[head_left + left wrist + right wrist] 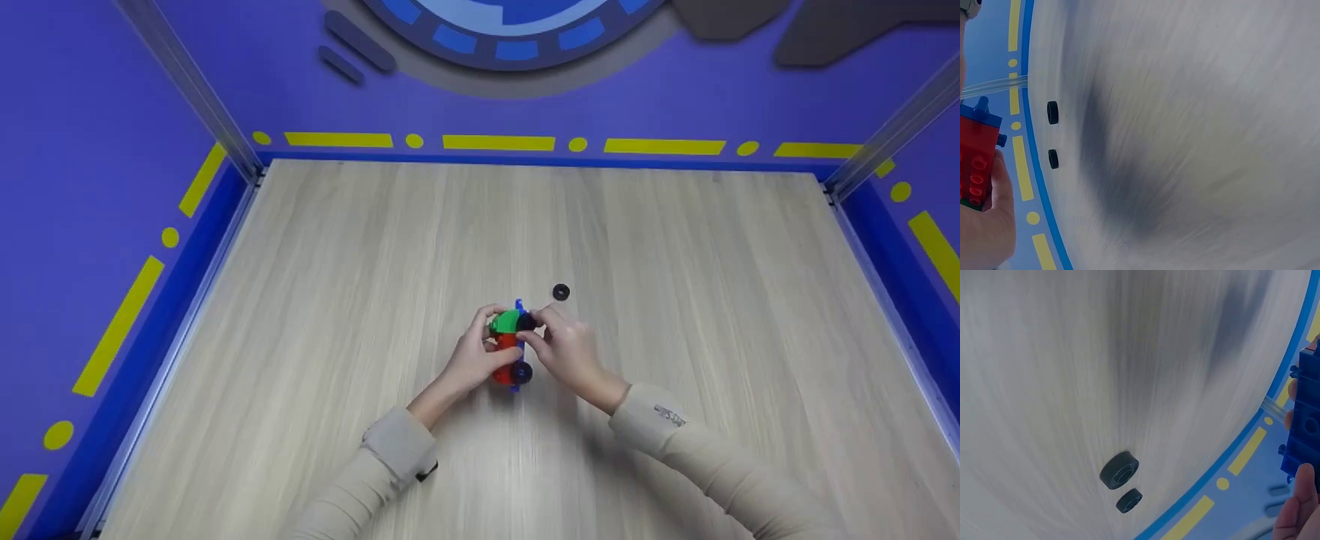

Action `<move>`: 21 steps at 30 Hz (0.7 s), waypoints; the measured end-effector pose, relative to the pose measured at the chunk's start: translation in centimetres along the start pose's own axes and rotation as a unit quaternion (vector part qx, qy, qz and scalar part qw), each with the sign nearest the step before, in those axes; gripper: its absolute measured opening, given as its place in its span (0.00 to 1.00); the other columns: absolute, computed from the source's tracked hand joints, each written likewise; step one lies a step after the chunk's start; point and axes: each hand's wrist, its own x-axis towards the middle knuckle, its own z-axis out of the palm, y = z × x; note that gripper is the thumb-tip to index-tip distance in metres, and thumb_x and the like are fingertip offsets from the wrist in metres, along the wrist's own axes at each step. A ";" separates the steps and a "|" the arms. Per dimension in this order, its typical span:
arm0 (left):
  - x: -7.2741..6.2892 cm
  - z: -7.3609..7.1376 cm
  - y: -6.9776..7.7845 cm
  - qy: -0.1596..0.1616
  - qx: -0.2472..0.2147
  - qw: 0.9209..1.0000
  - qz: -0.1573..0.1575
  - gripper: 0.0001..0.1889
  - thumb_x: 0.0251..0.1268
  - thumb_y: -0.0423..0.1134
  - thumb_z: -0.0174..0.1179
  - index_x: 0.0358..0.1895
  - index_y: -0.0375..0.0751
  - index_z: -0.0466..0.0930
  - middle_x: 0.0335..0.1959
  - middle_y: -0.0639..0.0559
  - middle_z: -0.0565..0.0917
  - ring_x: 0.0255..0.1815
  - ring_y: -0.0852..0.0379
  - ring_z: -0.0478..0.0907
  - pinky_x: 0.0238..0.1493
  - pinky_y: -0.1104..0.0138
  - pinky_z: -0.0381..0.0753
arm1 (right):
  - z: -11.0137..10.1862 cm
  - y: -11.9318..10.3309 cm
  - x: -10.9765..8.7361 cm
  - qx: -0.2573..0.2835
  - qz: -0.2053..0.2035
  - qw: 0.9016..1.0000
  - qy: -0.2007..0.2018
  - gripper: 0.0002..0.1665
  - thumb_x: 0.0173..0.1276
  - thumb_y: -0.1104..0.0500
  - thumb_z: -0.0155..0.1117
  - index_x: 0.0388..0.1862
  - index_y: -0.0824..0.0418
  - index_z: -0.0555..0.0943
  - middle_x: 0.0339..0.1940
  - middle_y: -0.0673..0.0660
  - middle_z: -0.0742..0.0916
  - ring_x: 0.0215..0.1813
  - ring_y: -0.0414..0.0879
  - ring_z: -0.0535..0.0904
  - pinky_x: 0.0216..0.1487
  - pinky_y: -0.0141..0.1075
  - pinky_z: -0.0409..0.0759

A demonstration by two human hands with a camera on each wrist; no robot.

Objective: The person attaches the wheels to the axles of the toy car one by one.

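A toy car with a red body, a green brick and a blue base is held in my left hand, fingers round its far end and thumb on its side. Its side faces up, with one black wheel at the near end. My right hand pinches another black wheel at the green end, between thumb and fingers. Bare blue pegs stick out of the base in the right wrist view. The wheels on the car are hidden in both wrist views.
Two loose black wheels, a nearer wheel and a farther wheel, lie on the wooden table. Only one loose wheel shows in the head view, just beyond my right hand. Blue panels border the table.
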 end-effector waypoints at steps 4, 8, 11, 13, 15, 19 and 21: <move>-0.3 0.0 0.5 0.003 0.007 1.000 0.004 0.30 0.53 0.34 0.58 0.59 0.42 0.56 0.48 0.41 0.77 0.37 0.55 0.76 0.41 0.63 0.76 | 0.1 0.0 -0.1 -0.006 -0.008 1.000 0.014 0.14 0.47 0.58 0.69 0.29 0.63 0.76 0.24 0.55 0.81 0.21 0.41 0.74 0.20 0.28 0.72; -0.3 0.1 0.5 0.005 0.010 1.000 0.003 0.29 0.53 0.34 0.59 0.59 0.44 0.57 0.48 0.42 0.77 0.36 0.56 0.76 0.41 0.63 0.76 | 0.3 0.0 -0.1 0.000 0.002 1.000 0.013 0.14 0.48 0.58 0.69 0.29 0.63 0.76 0.24 0.55 0.81 0.21 0.41 0.75 0.21 0.27 0.73; -0.3 0.1 0.5 0.006 0.012 1.000 0.005 0.30 0.53 0.34 0.59 0.60 0.44 0.57 0.48 0.42 0.77 0.37 0.57 0.76 0.41 0.64 0.76 | 0.3 0.0 -0.1 0.009 0.014 1.000 0.011 0.13 0.49 0.57 0.68 0.30 0.64 0.76 0.25 0.55 0.81 0.23 0.41 0.76 0.22 0.27 0.73; -0.3 0.1 0.5 0.007 0.015 1.000 0.006 0.30 0.54 0.34 0.58 0.60 0.44 0.57 0.49 0.42 0.77 0.37 0.57 0.76 0.41 0.64 0.76 | 0.3 0.0 -0.1 0.014 0.023 1.000 0.009 0.13 0.50 0.57 0.68 0.30 0.64 0.77 0.24 0.55 0.82 0.23 0.41 0.77 0.22 0.27 0.74; -0.3 0.1 0.6 0.009 0.017 1.000 0.007 0.30 0.54 0.34 0.58 0.60 0.45 0.57 0.49 0.42 0.77 0.39 0.56 0.75 0.42 0.63 0.76 | 0.3 -0.1 -0.1 0.020 0.036 0.999 0.005 0.13 0.50 0.57 0.67 0.30 0.64 0.77 0.25 0.55 0.82 0.24 0.41 0.77 0.23 0.27 0.75; -0.3 0.2 0.6 0.014 0.021 1.000 0.007 0.29 0.54 0.34 0.58 0.60 0.46 0.57 0.49 0.43 0.77 0.39 0.55 0.75 0.41 0.63 0.77 | 0.3 -0.3 0.1 0.033 0.063 0.997 -0.002 0.14 0.50 0.56 0.67 0.30 0.65 0.78 0.24 0.55 0.83 0.24 0.41 0.78 0.24 0.28 0.76; -0.4 0.2 0.7 0.016 0.025 1.000 0.008 0.30 0.54 0.34 0.58 0.60 0.46 0.57 0.48 0.42 0.77 0.38 0.56 0.75 0.40 0.64 0.77 | 0.3 -0.4 0.2 0.038 0.076 0.996 -0.004 0.13 0.50 0.56 0.67 0.30 0.65 0.78 0.24 0.55 0.83 0.24 0.41 0.77 0.25 0.28 0.76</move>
